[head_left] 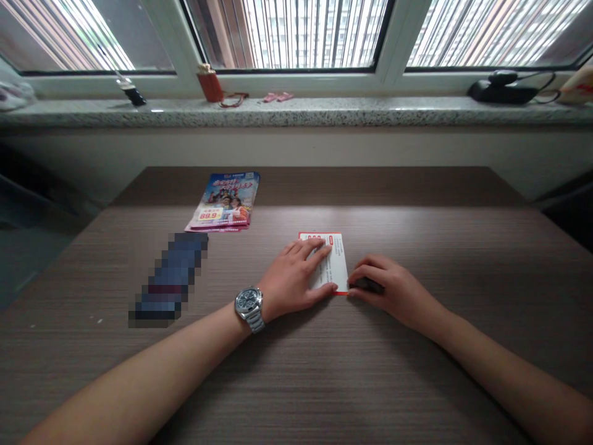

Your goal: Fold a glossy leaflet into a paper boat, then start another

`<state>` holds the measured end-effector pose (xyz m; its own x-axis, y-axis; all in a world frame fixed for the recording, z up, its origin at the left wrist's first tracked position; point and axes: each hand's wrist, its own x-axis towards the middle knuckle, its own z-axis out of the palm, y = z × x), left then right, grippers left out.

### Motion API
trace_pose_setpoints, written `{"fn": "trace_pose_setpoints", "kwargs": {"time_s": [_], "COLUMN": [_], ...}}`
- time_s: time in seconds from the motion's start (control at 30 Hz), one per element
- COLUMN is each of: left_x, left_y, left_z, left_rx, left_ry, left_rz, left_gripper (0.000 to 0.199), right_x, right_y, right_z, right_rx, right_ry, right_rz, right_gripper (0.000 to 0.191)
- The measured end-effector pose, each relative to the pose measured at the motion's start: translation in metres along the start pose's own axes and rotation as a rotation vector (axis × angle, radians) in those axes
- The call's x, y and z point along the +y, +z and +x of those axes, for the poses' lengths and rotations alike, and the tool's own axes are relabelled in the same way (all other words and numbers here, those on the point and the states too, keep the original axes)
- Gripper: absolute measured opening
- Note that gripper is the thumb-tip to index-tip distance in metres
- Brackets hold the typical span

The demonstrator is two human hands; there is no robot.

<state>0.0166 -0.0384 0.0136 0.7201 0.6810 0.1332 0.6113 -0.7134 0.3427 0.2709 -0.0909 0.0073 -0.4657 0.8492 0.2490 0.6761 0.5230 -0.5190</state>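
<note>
A small white printed sheet with red edges lies on the wooden table, in front of me. My left hand, with a metal watch on its wrist, rests flat on the sheet with fingers spread and covers much of its left part. At the sheet's lower right corner is my right hand, its fingers curved and bent toward the thumb, the tips at the sheet's right edge. Whether those fingertips grip the edge is too small to tell.
A stack of colourful leaflets lies at the back left, with a blurred dark blue object nearer me. On the granite sill stand a red container, a small dark bottle, pink items and a black device.
</note>
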Motion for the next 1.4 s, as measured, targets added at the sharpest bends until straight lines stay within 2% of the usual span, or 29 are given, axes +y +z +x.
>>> {"fn": "trace_pose_setpoints", "kwargs": {"time_s": [0.43, 0.8, 1.17, 1.4], "left_x": [0.001, -0.001, 0.003, 0.003], "left_y": [-0.003, -0.003, -0.005, -0.004], "left_z": [0.000, 0.000, 0.000, -0.001], "left_rx": [-0.014, -0.019, -0.022, -0.013], "left_ry": [0.002, 0.019, 0.057, 0.061], "left_rz": [0.018, 0.015, 0.047, 0.039], "left_gripper": [0.073, 0.072, 0.076, 0.075], "right_x": [0.000, 0.007, 0.004, 0.008], "right_y": [-0.003, 0.000, 0.003, 0.005], "right_z": [0.000, 0.002, 0.006, 0.018], "right_rx": [-0.007, 0.067, 0.093, 0.071], "right_ry": [-0.052, -0.065, -0.016, 0.010], "right_rz": [0.013, 0.059, 0.045, -0.012], "right_gripper": [0.007, 0.015, 0.009, 0.006]}}
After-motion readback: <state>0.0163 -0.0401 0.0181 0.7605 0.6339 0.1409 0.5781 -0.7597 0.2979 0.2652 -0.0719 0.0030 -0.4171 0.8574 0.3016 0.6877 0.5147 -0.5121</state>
